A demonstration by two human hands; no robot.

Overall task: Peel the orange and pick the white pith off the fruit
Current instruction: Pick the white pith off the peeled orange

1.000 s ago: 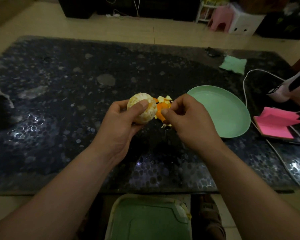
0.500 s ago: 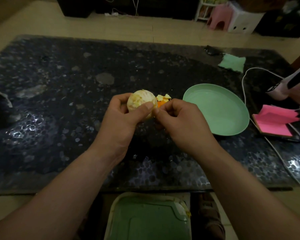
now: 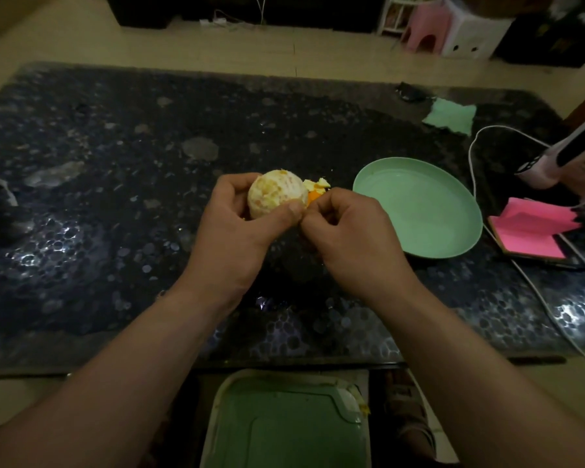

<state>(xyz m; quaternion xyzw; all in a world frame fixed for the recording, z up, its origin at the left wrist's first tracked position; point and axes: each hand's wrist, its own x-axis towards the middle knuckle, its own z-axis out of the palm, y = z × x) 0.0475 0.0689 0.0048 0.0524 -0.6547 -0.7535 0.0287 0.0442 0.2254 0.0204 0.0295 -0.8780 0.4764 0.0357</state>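
Orange (image 3: 276, 194), mostly bare, held just left of green plate (image 3: 419, 211), wrapped in left grip (image 3: 237, 228). Last peel flap (image 3: 313, 195) on plate side of fruit, pinched by right grip (image 3: 352, 238). Likely pull: toward plate, away from left grip.

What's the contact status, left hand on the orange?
Touching. Head view: the left hand wraps the orange, thumb pressed across its front, fingers behind it. The right hand pinches the peel beside it.
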